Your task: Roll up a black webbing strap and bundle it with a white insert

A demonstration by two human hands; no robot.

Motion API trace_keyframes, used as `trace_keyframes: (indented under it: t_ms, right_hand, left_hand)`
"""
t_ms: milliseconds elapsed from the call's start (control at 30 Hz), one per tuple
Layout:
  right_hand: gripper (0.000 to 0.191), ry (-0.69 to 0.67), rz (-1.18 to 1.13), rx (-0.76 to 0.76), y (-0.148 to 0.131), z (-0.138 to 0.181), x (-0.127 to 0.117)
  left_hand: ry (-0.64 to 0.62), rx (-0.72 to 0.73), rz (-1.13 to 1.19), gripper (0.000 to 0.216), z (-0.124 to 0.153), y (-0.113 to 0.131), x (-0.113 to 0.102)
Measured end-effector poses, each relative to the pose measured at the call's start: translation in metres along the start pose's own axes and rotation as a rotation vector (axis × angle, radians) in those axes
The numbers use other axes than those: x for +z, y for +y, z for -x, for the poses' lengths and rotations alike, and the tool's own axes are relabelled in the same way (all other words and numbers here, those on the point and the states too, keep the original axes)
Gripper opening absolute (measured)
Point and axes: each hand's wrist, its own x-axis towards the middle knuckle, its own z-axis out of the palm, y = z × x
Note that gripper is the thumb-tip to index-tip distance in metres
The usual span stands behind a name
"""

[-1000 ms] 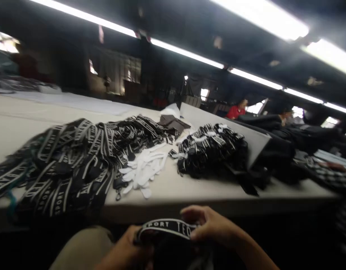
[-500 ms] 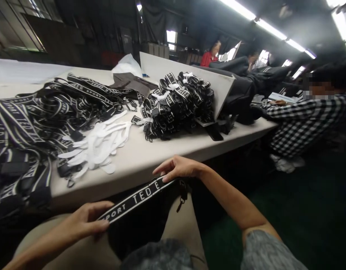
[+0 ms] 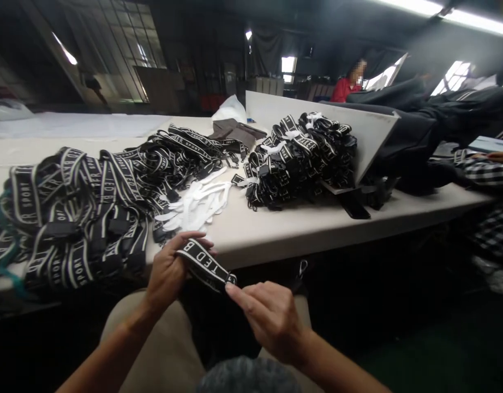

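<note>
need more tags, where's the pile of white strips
In the head view, the white strips lie on the table, between the loose straps and the bundled straps.

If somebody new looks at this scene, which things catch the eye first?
In the foreground, the left hand and right hand grip a black woven strap with white letters over the lap. Behind, on the pale long table, a loose heap of similar straps spreads at left, and a tied bundle of straps sits at centre.
</note>
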Motion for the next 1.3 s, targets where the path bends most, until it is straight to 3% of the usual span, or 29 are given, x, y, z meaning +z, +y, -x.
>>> trace_keyframes:
  t_ms: [67,133,233,300,433,533,633,733,800,1067,1233,1300]
  right_hand:
    - [0.070,0.130,-0.153,0.230,0.003,0.009,0.027]
    - [0.071,0.193,-0.378,0.506,0.011,0.007,0.044]
    - [0.044,0.068,-0.767,0.737,0.024,-0.013,0.046]
    - [0.031,-0.055,-1.014,0.745,0.030,-0.026,0.036]
    - [0.038,-0.136,-1.375,0.672,0.039,-0.034,0.017]
    - [0.036,-0.112,-1.314,0.721,0.046,-0.028,0.016]
    - [0.036,0.055,-1.168,0.774,0.051,-0.022,0.025]
    - [0.035,0.194,-1.040,0.674,0.055,-0.019,0.039]
    - [0.035,0.191,-1.028,0.597,0.058,-0.020,0.047]
    - [0.045,-0.016,-1.288,0.534,0.074,-0.040,0.057]
    - [0.051,-0.277,-1.424,0.593,0.081,-0.044,0.056]
    - [0.052,-0.322,-1.499,0.598,0.081,-0.040,0.059]
  left_hand:
    - [-0.051,-0.002,0.116,0.035,-0.003,0.024,0.007]
    - [-0.128,0.112,0.053,0.029,-0.005,0.045,0.014]
    - [-0.236,0.274,-0.062,0.021,-0.009,0.068,0.026]
    - [-0.282,0.342,-0.101,0.019,-0.013,0.079,0.032]
    - [-0.304,0.434,-0.194,0.017,-0.025,0.100,0.036]
    - [-0.255,0.425,-0.167,0.019,-0.032,0.113,0.033]
    - [-0.218,0.416,-0.117,0.018,-0.036,0.120,0.034]
    - [-0.240,0.364,-0.048,0.018,-0.038,0.122,0.040]
    - [-0.245,0.334,-0.004,0.020,-0.038,0.123,0.045]
    - [-0.244,0.187,0.111,0.024,-0.041,0.143,0.049]
    - [-0.151,0.240,0.106,0.012,-0.046,0.161,0.040]
    - [-0.091,0.278,0.088,0.009,-0.048,0.165,0.037]
